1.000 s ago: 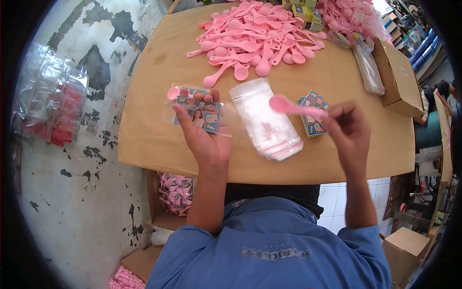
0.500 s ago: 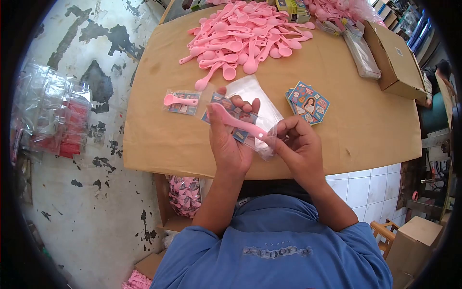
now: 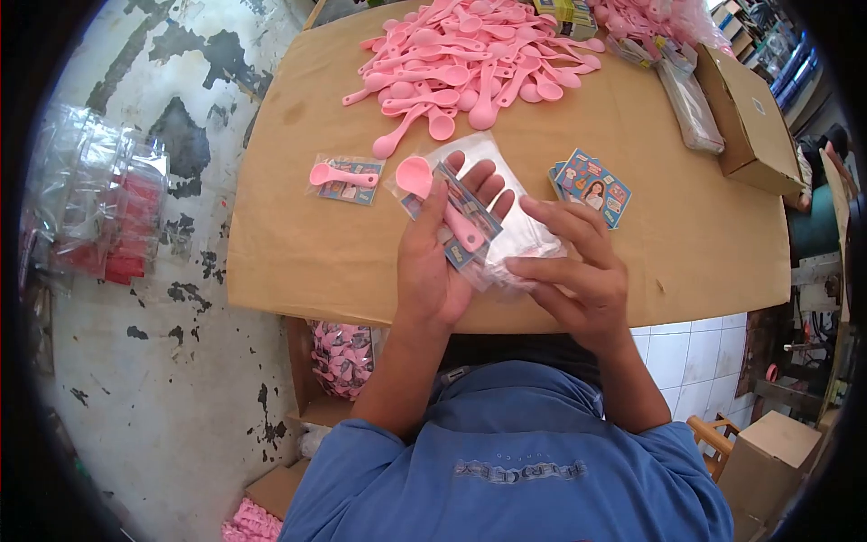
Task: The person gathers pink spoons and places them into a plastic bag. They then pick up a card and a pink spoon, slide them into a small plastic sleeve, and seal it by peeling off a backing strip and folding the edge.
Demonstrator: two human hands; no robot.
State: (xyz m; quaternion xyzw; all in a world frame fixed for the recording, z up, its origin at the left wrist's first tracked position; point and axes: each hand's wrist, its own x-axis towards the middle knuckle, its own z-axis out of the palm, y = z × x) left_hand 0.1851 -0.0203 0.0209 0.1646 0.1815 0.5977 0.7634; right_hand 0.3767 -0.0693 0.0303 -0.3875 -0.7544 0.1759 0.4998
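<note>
My left hand (image 3: 428, 280), palm up, holds a clear plastic bag (image 3: 511, 269) with its thumb across it. Inside that bag are a pink measuring spoon (image 3: 464, 229) and a blue printed card (image 3: 461, 256). At the bag's lower right end is my right hand (image 3: 589, 287), its fingers apart and the fingertips right at the loose plastic. Beneath both hands lies a stack of clear bags (image 3: 479, 149) on the table. To the left rests another bagged spoon with card (image 3: 345, 180). Several printed cards (image 3: 591, 187) sit stacked beyond my right hand.
A large heap of pink spoons (image 3: 470, 63) covers the far part of the brown table (image 3: 280, 244). A cardboard box (image 3: 748, 122) and a bundle of clear packaging (image 3: 688, 107) stand at the right edge. Below the table is a box of packed pink spoons (image 3: 343, 361).
The spoon has turned over, its bowl now facing up, and lies deeper in the bag over the card. My right hand has loosened its pinch and spread its fingers.
</note>
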